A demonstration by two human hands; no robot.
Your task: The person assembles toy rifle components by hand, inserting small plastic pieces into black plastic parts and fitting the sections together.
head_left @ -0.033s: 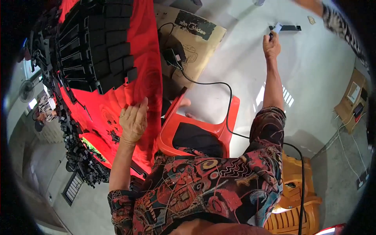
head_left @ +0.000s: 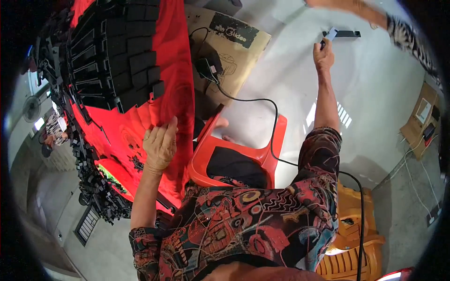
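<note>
My left hand (head_left: 160, 144) rests on the red cloth (head_left: 176, 89), fingers loosely bent and nothing visible in them. Just beyond it lie rows of black flat plastic pieces (head_left: 133, 61), overlapping one another. Far out to the right, my right hand (head_left: 323, 57) is closed around a small tool with a black handle and a pale flat end (head_left: 332, 34). Its end is beside a thin black strip (head_left: 348, 33); whether they touch I cannot tell. Another person's arm (head_left: 361, 10) in a striped sleeve reaches in at the top right.
Heaps of small black pieces (head_left: 101, 199) edge the cloth on the left. A red plastic chair (head_left: 280, 136) stands before me, beside a cardboard box (head_left: 255, 42). A black cable (head_left: 255, 99) crosses from the box to my right side. Orange chairs (head_left: 361, 210) stand at lower right.
The other person's arm has reached further left, now passing over the small beige scrap on the floor. My right hand has shifted very slightly; my left hand stays put.
</note>
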